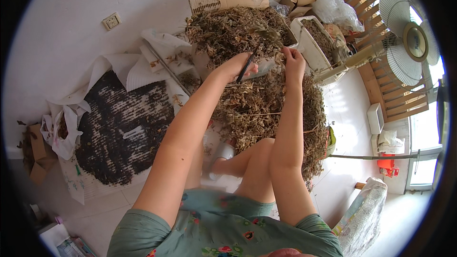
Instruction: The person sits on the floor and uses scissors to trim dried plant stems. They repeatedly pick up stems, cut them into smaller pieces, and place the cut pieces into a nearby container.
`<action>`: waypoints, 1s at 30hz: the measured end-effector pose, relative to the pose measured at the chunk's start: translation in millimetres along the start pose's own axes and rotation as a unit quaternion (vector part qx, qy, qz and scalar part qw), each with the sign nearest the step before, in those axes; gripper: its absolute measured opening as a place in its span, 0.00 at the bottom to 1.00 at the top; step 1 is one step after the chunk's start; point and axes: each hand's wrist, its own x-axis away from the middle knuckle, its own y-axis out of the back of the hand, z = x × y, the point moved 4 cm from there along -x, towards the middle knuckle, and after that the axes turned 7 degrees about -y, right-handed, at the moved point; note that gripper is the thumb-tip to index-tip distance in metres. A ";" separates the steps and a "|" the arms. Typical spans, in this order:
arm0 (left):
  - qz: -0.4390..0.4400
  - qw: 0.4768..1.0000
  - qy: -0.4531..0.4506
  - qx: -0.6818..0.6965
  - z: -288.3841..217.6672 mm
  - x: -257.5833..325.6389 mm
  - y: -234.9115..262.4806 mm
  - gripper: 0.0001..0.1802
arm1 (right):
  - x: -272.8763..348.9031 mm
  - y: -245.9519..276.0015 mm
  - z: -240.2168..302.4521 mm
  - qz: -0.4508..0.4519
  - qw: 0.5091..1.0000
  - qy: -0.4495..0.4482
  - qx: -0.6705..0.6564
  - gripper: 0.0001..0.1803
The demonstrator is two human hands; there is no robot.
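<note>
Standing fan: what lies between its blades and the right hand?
In the head view, a white trough of brown soil comes first from the right hand, then mixed clutter and the fan's beige pole, before the fan's blades.

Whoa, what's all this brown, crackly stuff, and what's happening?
Somebody's bare arms are reaching over big heaps of dried plants. The left hand holds a slim black tool. The right hand is pinched closed near the plants, but whether it grips a stem is too small to tell. Off to the left, dark crumbly bits are spread over a pale sheet, and a big fan stands on the right.
</note>
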 end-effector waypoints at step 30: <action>0.001 0.999 0.016 0.047 12.9 -11.4 4.8 0.15 | 13.7 -43.2 11.1 0.068 0.997 0.001 0.032 0.14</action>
